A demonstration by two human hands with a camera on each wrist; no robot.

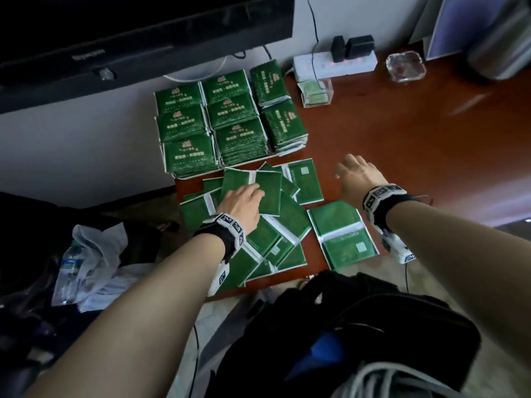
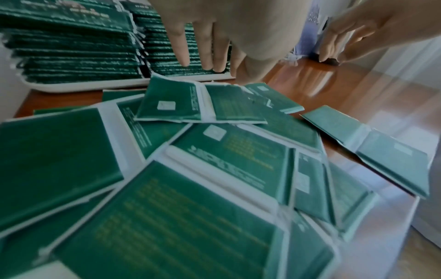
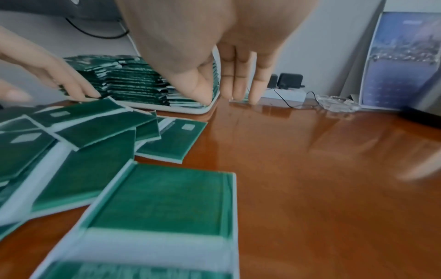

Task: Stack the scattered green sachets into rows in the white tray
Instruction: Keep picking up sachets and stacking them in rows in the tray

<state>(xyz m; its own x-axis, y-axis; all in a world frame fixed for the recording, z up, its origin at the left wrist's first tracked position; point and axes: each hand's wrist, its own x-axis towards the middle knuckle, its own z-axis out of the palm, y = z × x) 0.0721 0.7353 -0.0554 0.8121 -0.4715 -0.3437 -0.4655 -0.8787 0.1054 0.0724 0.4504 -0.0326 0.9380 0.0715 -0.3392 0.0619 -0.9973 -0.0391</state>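
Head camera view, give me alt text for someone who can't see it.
A person's left hand rests on a loose pile of flat green sachets on a brown wooden table, while the open right hand hovers beside it. Behind, a white tray holds neat sachet stacks.

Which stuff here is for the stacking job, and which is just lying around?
For the job: loose green sachets, stacked sachets, white tray, left hand, right hand.

Just lying about: power strip, glass ashtray, clear box, plastic bottle, black bag.
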